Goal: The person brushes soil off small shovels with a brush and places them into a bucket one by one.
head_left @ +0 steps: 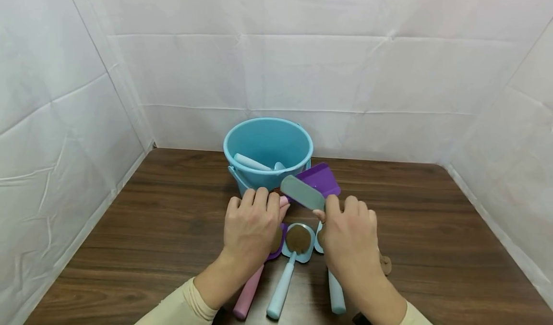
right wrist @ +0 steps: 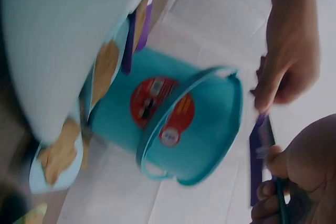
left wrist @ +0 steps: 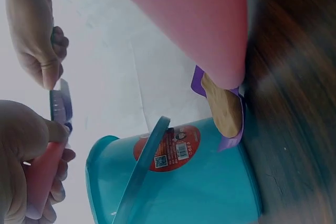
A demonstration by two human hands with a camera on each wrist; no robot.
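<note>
My left hand (head_left: pixel 252 224) grips the pink handle (left wrist: pixel 47 174) of a toy shovel with a purple scoop (head_left: pixel 321 178), lifted in front of the bucket. My right hand (head_left: pixel 352 241) holds a flat, round-ended grey-green spatula (head_left: pixel 302 193), its blade across or just over the purple scoop; whether they touch I cannot tell. Below, on the table, lie a purple shovel with a pink handle (head_left: pixel 249 294), a light blue shovel (head_left: pixel 281 289) and another light blue shovel (head_left: pixel 337 294) partly hidden by my right hand. Brown sand (head_left: pixel 298 239) fills their scoops.
A blue bucket (head_left: pixel 242 171) stands at the back of the dark wooden table (head_left: pixel 173 229), with a light-handled tool (head_left: pixel 251 162) inside. A small brown piece (head_left: pixel 386 264) lies right of my right hand. White sheeting (head_left: pixel 302 70) encloses the back and sides.
</note>
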